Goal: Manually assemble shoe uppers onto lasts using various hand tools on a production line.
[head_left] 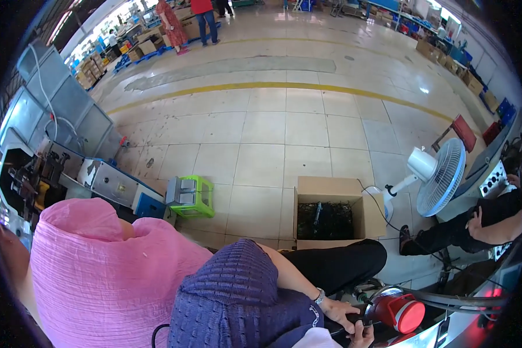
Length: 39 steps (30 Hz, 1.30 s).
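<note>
My left hand (337, 313), with a watch (320, 296) on its wrist, reaches from a navy sleeve toward the lower right. Its fingers are bent and close together beside a small dark piece that I cannot make out. Just below, my right hand (361, 335) shows at the lower edge, thumb and finger pinched at the same dark spot. To the right of both hands is a round red cap-like part (410, 316) on a shiny cylindrical body. Dark machine parts lie around it, and much of the working spot is hidden.
An open cardboard box (359, 188) with black tangled pieces stands on the floor ahead. A white fan (443, 174) is right of it, near a seated person's leg (452, 235). A green stool (206, 203) stands left, beside a person in pink (116, 272) and a machine (113, 182).
</note>
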### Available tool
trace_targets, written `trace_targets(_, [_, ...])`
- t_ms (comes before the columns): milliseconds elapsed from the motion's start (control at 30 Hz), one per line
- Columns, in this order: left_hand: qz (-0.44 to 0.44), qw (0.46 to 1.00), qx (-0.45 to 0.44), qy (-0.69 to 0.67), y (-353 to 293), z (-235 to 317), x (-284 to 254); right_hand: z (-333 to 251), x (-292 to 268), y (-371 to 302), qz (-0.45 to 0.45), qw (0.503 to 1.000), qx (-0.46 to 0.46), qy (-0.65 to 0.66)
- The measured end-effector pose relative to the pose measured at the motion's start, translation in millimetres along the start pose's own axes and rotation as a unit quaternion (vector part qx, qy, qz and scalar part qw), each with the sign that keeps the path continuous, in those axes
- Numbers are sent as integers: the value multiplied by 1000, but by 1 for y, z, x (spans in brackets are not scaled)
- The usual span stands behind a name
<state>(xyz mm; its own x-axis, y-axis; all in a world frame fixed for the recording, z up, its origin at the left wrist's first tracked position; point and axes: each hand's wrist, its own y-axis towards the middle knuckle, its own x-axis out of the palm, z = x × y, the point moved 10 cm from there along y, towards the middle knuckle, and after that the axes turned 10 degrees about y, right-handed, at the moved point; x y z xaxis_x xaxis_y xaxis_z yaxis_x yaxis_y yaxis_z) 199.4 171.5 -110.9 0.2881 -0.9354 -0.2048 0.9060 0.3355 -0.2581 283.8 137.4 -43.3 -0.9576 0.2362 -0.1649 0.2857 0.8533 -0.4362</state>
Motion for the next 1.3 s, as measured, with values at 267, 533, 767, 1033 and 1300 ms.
trace_targets(267, [76,988,12,-130,-3,10,-21,-8,20,-58,57,985,31,-159])
trace_targets(533, [41,994,-42,-88,-22,-1,-9,-23,49,-88,92,970,39,-221])
trace_targets(767, [128,969,9,-212,-19,12,-69,4,41,-71,16,992,-32,119])
trace_targets(1033, [-135,788,-20,-601,8,82,-60,-22,13,-99,81,985,-151,28])
trace_targets(1300, [-236,879,-113,-398,21,66,5,22,-57,-221,410,842,-182,300])
